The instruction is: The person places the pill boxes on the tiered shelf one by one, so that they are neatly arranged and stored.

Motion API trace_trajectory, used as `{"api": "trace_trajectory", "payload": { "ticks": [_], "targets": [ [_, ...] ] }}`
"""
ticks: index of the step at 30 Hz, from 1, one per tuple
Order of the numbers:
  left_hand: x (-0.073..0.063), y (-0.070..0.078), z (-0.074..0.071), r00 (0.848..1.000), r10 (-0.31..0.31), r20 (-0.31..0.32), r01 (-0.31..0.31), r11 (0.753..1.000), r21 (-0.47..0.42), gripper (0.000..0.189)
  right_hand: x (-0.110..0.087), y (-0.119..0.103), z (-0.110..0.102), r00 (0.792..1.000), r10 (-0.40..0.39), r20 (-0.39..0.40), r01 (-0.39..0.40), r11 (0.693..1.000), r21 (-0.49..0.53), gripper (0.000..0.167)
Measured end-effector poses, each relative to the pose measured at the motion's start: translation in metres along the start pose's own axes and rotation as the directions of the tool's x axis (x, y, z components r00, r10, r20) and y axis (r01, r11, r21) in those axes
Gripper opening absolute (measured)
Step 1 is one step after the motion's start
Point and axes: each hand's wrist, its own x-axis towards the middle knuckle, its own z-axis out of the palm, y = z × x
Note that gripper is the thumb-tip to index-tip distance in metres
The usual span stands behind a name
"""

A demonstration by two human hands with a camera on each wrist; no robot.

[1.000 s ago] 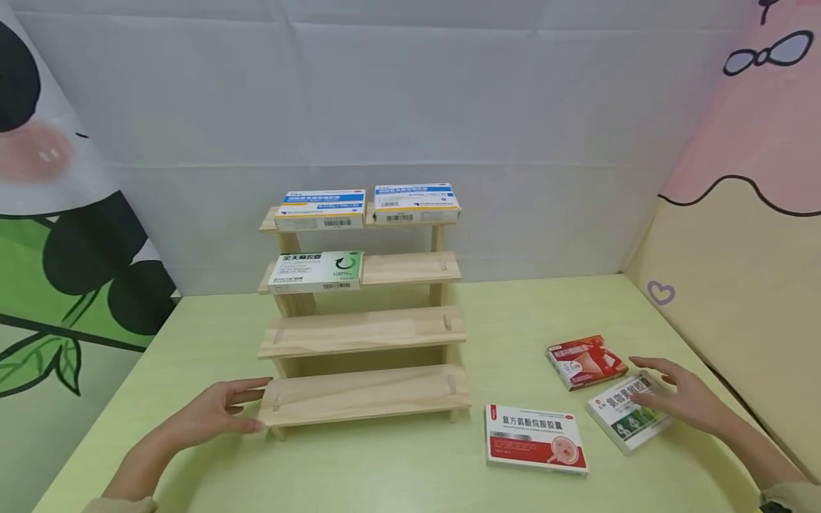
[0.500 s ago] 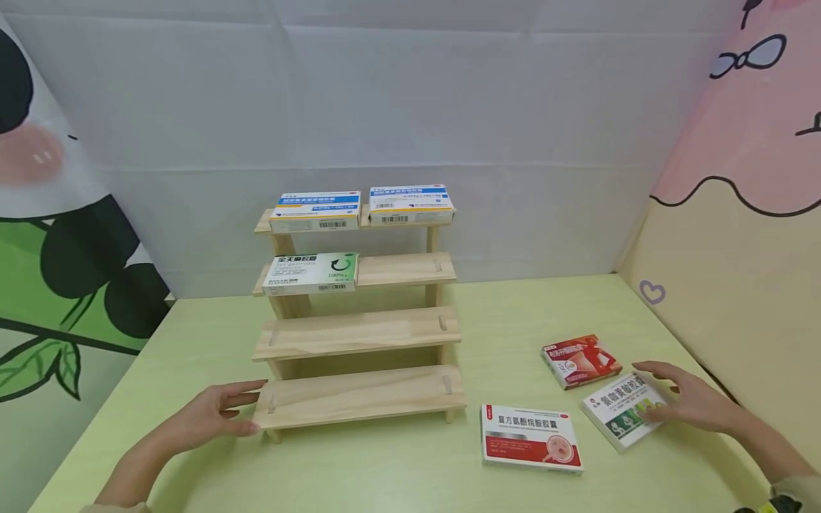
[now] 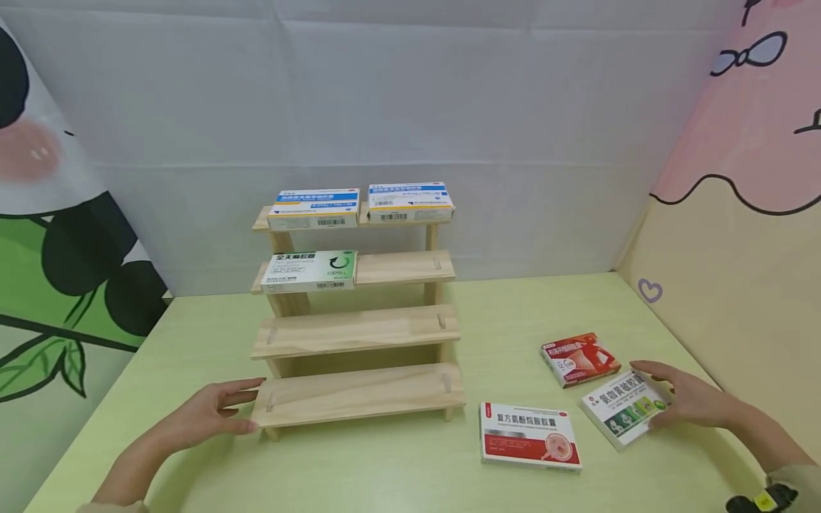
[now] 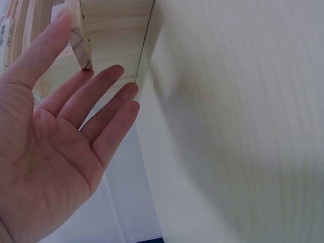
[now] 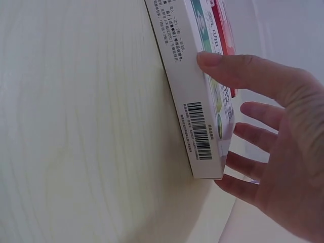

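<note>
In the head view my left hand (image 3: pixel 205 419) holds the left end of the wooden stepped rack (image 3: pixel 359 394), thumb at the front corner of its lowest shelf and index finger at the back corner. Its other fingers stretch out loosely past the shelf end (image 4: pixel 81 48). My right hand (image 3: pixel 695 400) is around the right end of a white-and-green medicine box (image 3: pixel 621 406) lying flat on the table. Its thumb (image 5: pixel 223 63) lies on the box's near edge beside the barcode side. The other fingers reach along the far side, partly hidden by the box.
A red medicine box (image 3: pixel 580 359) lies just behind the white-and-green one, and a white-and-red box (image 3: pixel 529 436) lies to its left. Two blue-and-white boxes (image 3: pixel 314 209) sit on the top shelf. A green-and-white box (image 3: pixel 309 271) rests on the second shelf's left half.
My right thumb has slid from above the white-and-green box's label to its near edge. The view has shifted slightly. My left hand stays at the rack, and the boxes keep their places.
</note>
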Motion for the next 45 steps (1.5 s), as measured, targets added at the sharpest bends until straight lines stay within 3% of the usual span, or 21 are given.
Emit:
{"api": "trace_trajectory", "payload": {
  "ticks": [8,14,26,35,45],
  "targets": [
    [0.0,-0.002,-0.001,1.0,0.015,0.007,-0.015,1.0,-0.003,0.071,0.002,-0.002,0.001,0.999,-0.019,0.044,0.018,1.0,0.021,0.092],
    [0.0,-0.003,-0.001,1.0,0.009,0.012,-0.009,1.0,-0.016,0.071,0.003,-0.005,0.002,0.999,0.004,0.035,-0.003,0.999,-0.035,0.09],
    [-0.001,-0.003,0.0,1.0,0.017,0.014,-0.017,0.998,-0.063,0.072,-0.002,-0.001,0.012,0.993,-0.073,-0.098,0.058,0.987,-0.147,0.083],
    [-0.001,-0.005,0.0,1.0,0.022,0.014,-0.021,0.998,-0.06,0.071,-0.002,-0.007,0.023,0.984,-0.082,-0.159,0.046,0.975,-0.217,0.083],
    [0.001,-0.006,0.0,1.0,-0.003,0.016,0.004,0.999,-0.044,0.071,-0.001,-0.014,0.029,0.987,-0.042,-0.155,0.018,0.989,-0.15,0.084]
  ]
}}
